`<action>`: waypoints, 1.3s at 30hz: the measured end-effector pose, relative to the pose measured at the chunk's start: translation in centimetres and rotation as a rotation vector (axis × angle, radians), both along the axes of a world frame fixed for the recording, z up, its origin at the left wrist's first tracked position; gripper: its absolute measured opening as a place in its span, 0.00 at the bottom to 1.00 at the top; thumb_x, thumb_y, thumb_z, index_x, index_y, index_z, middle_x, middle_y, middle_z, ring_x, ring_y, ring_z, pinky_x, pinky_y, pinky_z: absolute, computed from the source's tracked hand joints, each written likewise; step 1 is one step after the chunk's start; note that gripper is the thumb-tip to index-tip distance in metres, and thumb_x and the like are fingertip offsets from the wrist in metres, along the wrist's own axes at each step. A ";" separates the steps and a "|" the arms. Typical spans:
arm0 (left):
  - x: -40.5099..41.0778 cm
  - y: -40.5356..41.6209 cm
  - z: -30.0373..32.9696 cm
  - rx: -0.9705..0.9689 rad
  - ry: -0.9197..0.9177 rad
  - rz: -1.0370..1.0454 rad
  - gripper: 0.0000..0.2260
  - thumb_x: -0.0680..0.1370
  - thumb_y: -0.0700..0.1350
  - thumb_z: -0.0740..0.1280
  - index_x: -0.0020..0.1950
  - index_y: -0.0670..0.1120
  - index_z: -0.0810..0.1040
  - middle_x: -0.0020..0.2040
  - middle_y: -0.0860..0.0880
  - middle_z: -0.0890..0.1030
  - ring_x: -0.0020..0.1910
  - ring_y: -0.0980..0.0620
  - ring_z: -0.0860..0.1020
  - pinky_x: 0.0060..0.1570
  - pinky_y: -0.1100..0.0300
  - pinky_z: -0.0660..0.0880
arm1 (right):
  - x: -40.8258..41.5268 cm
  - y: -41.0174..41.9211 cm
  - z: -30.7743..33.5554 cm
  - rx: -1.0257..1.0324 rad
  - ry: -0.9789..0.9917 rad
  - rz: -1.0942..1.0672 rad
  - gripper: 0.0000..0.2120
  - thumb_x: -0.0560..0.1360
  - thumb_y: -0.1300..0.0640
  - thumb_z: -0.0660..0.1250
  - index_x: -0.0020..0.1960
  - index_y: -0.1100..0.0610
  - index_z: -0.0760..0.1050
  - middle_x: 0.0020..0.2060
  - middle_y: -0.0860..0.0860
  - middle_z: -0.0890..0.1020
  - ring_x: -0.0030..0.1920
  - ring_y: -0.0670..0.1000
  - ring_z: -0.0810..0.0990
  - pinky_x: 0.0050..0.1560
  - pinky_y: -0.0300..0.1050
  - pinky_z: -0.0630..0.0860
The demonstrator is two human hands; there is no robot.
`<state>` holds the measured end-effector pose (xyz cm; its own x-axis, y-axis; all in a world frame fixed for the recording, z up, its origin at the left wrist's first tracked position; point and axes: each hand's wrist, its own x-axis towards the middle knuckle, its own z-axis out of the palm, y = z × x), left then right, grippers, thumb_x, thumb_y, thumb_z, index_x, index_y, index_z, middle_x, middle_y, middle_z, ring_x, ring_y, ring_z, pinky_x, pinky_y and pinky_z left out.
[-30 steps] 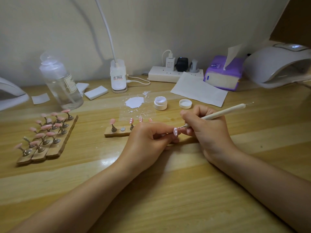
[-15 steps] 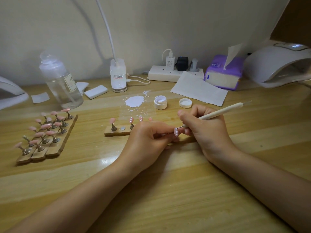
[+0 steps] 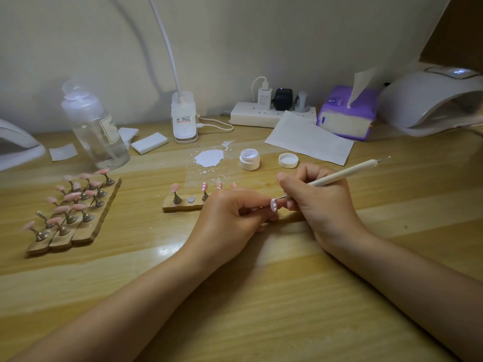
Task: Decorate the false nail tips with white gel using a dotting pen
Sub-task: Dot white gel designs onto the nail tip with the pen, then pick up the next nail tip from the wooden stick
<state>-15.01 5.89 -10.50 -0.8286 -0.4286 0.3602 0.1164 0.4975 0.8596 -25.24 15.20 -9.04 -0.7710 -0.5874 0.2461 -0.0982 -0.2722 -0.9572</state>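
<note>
My left hand (image 3: 230, 218) pinches the stand of a pink nail tip (image 3: 273, 205) that carries white dots. My right hand (image 3: 317, 202) grips a cream dotting pen (image 3: 339, 175) like a pencil, its metal point touching the top of that tip. Behind my left hand lies a wooden holder (image 3: 183, 205) with more pink tips on pegs, some dotted, and one bare magnet spot. An open jar of white gel (image 3: 249, 159) stands beyond, its lid (image 3: 288, 160) beside it. A blob of white gel (image 3: 209, 158) lies on the table to the jar's left.
Three wooden holders with several plain pink tips (image 3: 73, 205) sit at the left. A clear pump bottle (image 3: 95, 126), lamp base (image 3: 184, 118), power strip (image 3: 271, 114), sheet of paper (image 3: 308, 138), purple tissue pack (image 3: 347, 113) and white nail lamp (image 3: 433, 100) line the back.
The pen's point has shifted slightly upward on the held tip; both hands stay almost in place.
</note>
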 end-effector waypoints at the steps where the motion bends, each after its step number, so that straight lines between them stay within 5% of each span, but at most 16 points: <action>1: 0.0 0.1 0.0 0.002 0.001 0.002 0.04 0.73 0.38 0.69 0.44 0.41 0.84 0.37 0.47 0.83 0.39 0.47 0.80 0.38 0.58 0.79 | 0.0 0.0 0.0 -0.003 -0.009 -0.001 0.18 0.70 0.70 0.66 0.26 0.59 0.63 0.16 0.48 0.68 0.19 0.42 0.70 0.24 0.31 0.69; 5: 0.2 0.3 0.4 -0.017 -0.022 0.024 0.05 0.73 0.41 0.69 0.44 0.42 0.84 0.37 0.48 0.83 0.39 0.48 0.81 0.40 0.51 0.78 | -0.2 0.0 0.2 -0.024 -0.118 -0.005 0.20 0.72 0.67 0.66 0.24 0.57 0.65 0.17 0.47 0.69 0.19 0.43 0.70 0.25 0.33 0.73; 9: 0.6 0.8 0.9 -0.052 0.014 0.004 0.04 0.73 0.39 0.69 0.45 0.43 0.84 0.39 0.51 0.83 0.39 0.56 0.81 0.39 0.59 0.79 | -0.4 0.0 0.5 -0.061 -0.271 -0.028 0.21 0.72 0.64 0.67 0.23 0.54 0.65 0.18 0.46 0.68 0.17 0.41 0.67 0.26 0.34 0.75; 14: 1.1 1.2 2.2 -0.166 0.176 -0.026 0.06 0.72 0.37 0.69 0.47 0.39 0.83 0.43 0.46 0.79 0.40 0.52 0.79 0.32 0.50 0.77 | -0.4 0.1 0.8 -0.083 -0.314 -0.033 0.18 0.73 0.62 0.67 0.28 0.57 0.65 0.17 0.45 0.67 0.17 0.41 0.65 0.24 0.33 0.72; 18: 1.8 -1.0 4.3 -0.300 0.306 0.058 0.09 0.70 0.36 0.70 0.50 0.41 0.79 0.42 0.46 0.79 0.41 0.57 0.80 0.36 0.62 0.79 | -0.4 0.1 0.8 -0.066 -0.304 -0.033 0.18 0.72 0.62 0.67 0.27 0.56 0.64 0.17 0.45 0.67 0.17 0.41 0.65 0.25 0.34 0.73; 21: 3.2 -3.3 5.4 -0.243 0.214 0.165 0.08 0.69 0.41 0.71 0.48 0.47 0.80 0.42 0.51 0.82 0.40 0.57 0.81 0.43 0.66 0.78 | -0.3 0.1 0.8 -0.051 -0.299 -0.032 0.18 0.72 0.61 0.67 0.27 0.56 0.64 0.18 0.46 0.67 0.17 0.42 0.65 0.25 0.34 0.73; 27: 5.0 -6.4 5.0 0.041 -0.031 0.278 0.08 0.67 0.36 0.73 0.40 0.48 0.78 0.32 0.54 0.81 0.32 0.60 0.78 0.36 0.69 0.76 | -0.2 0.3 0.9 -0.032 -0.283 -0.029 0.18 0.73 0.61 0.67 0.27 0.57 0.64 0.18 0.45 0.67 0.18 0.41 0.65 0.25 0.33 0.73; 39: 5.1 -6.9 3.9 -0.201 -0.219 0.281 0.13 0.68 0.39 0.74 0.47 0.53 0.77 0.31 0.58 0.80 0.36 0.65 0.75 0.40 0.79 0.66 | -0.3 0.3 0.9 -0.010 -0.264 -0.023 0.18 0.72 0.61 0.67 0.27 0.56 0.65 0.18 0.46 0.67 0.18 0.42 0.65 0.25 0.34 0.73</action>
<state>-9.95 -1.02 -6.64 -0.7556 -0.5883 0.2880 -0.2230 0.6445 0.7313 -25.49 15.48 -8.13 -0.8222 -0.5677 0.0409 0.1480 -0.2827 -0.9477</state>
